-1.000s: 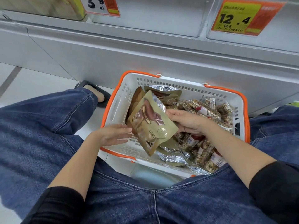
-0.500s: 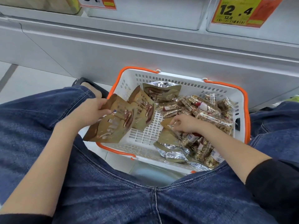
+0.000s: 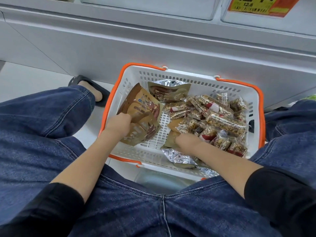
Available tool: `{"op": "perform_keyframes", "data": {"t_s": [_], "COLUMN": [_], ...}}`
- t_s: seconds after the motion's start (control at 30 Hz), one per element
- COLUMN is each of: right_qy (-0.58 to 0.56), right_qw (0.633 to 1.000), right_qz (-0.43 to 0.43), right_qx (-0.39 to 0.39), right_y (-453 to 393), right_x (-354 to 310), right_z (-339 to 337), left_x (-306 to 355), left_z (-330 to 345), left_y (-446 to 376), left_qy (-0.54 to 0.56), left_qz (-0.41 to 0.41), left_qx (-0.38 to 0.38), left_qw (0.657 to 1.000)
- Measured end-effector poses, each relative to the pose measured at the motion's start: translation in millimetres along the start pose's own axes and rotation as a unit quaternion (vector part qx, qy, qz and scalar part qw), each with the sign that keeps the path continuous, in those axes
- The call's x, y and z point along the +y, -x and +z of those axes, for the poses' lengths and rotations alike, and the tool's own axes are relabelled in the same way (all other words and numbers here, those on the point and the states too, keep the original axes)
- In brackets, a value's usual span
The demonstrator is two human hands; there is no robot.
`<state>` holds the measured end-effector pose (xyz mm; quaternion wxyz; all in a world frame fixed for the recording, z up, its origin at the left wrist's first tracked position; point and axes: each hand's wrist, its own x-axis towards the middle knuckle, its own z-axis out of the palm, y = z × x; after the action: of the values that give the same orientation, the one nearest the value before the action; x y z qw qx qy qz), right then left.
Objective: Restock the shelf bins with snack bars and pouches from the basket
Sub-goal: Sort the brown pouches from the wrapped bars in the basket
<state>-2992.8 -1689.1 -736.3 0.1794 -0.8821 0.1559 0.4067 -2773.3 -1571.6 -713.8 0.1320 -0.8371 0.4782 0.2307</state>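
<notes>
Shelf base (image 3: 153, 48) (grey) backs basket (image 3: 188, 76), knees flanking.

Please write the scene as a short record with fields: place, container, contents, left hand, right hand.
place: floor in front of a grey shelf base
container: white basket with orange rim
contents: brown pouches on its left side, clear-wrapped snack bars on its right side
left hand: grips a bundle of brown pouches
right hand: reaches among the bars, on a pouch; grip unclear
</notes>
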Motion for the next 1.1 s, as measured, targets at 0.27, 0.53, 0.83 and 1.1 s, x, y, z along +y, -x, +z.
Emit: {"op": "perform_keyframes", "data": {"t_s": [0.27,0.53,0.83,1.1], "right_qy": [0.055,-0.251,-0.632,-0.451], "right_qw": [0.997,0.958,0.750,0.878], "right_qz": [-0.003,-0.050,-0.002,0.085], "right_qx": [0.044,0.128,0.194,0.137], "right_y": [10.7,31.5,41.2,20.9], "right_x": [-12.2,18.5,51.9,55.2], "right_z": [-4.1,-40.5,-69.2,-38.3], "left_x": [-3.6,25.8,16.4,0.5], "left_z": [9.8,-10.8,-38.1,-86.7], "left_y": [-0.3,7.5,24.3,25.6], "left_qy": [0.089,0.276,0.640,0.542], "left_qz": [0.006,0.079,-0.081,0.009], "left_qx": [0.121,0.173,-0.157,0.107], "left_qw": [0.989,0.942,0.748,0.833]}}
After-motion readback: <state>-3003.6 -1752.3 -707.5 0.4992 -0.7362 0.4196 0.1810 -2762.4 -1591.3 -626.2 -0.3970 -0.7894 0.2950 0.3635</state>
